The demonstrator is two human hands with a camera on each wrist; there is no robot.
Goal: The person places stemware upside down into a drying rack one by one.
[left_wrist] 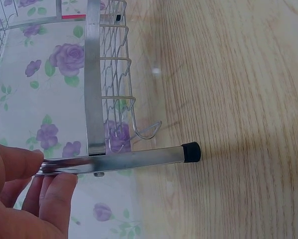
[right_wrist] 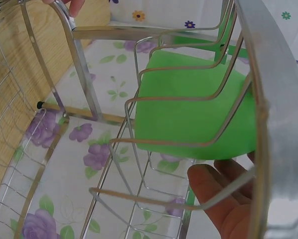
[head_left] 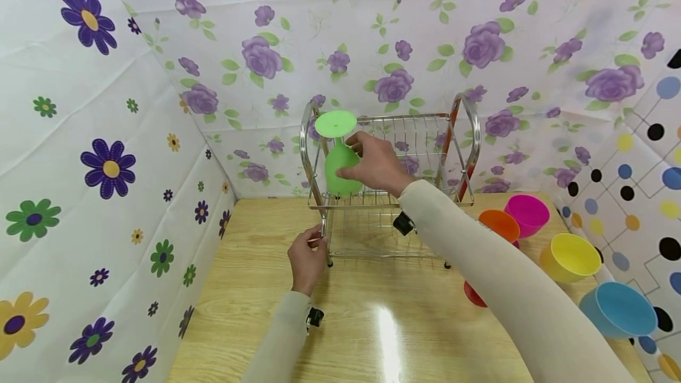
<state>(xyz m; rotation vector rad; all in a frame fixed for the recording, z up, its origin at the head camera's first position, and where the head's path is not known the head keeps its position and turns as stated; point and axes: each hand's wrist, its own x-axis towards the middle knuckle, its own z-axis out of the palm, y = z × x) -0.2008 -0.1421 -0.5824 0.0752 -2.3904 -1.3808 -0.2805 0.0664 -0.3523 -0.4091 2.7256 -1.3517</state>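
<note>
A green plastic goblet [head_left: 339,173] stands upside down, foot upward, at the left end of the upper tier of a two-tier metal dish rack [head_left: 393,206]. My right hand [head_left: 375,163] holds its bowl from the right side, thumb in front. Through the rack wires, the right wrist view shows the green bowl [right_wrist: 179,119] with fingertips [right_wrist: 204,181] against it. Lower down, my left hand [head_left: 308,259] pinches the rack's front left leg [left_wrist: 139,158] between thumb and fingers, above its black foot cap [left_wrist: 191,152].
Right of the rack stand an orange cup [head_left: 499,223], a magenta cup [head_left: 527,216], a yellow cup [head_left: 570,257] and a blue cup [head_left: 618,310]. A red item [head_left: 473,294] is partly hidden by my right sleeve. Patterned cloth [head_left: 340,34] hangs behind the wooden table [head_left: 250,241].
</note>
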